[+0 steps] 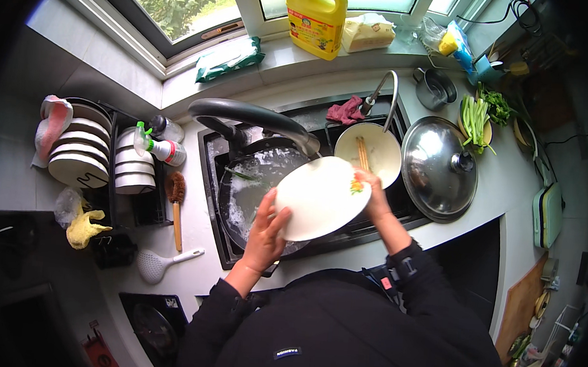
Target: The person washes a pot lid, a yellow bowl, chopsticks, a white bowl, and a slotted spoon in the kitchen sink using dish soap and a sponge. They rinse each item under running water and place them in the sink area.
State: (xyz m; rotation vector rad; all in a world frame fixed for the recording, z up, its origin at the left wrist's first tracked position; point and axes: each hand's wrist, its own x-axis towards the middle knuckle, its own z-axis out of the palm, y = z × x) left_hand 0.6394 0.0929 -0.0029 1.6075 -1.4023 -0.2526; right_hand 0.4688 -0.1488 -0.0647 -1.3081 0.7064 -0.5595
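Note:
Both my hands hold a white plate (318, 200) with a small orange and green motif near its right rim. My left hand (266, 230) grips its lower left edge, the thumb lying on the face. At the right edge is my right hand (373, 193), its fingers partly hidden by the plate. Under and left of the plate, a dark wok (223, 204) holds cloudy, foamy water. Over it arches a black faucet (258, 113). Behind my right hand, a white bowl (345, 141) contains wooden chopsticks (362, 152).
A steel pot lid (427, 182) lies right of the sink (217, 252). Stacked plates (80, 150), a spray bottle (168, 151), a brush (177, 211) and a white skimmer (158, 265) occupy the left. A yellow detergent jug (315, 24) stands on the sill; green vegetables (475, 119) lie far right.

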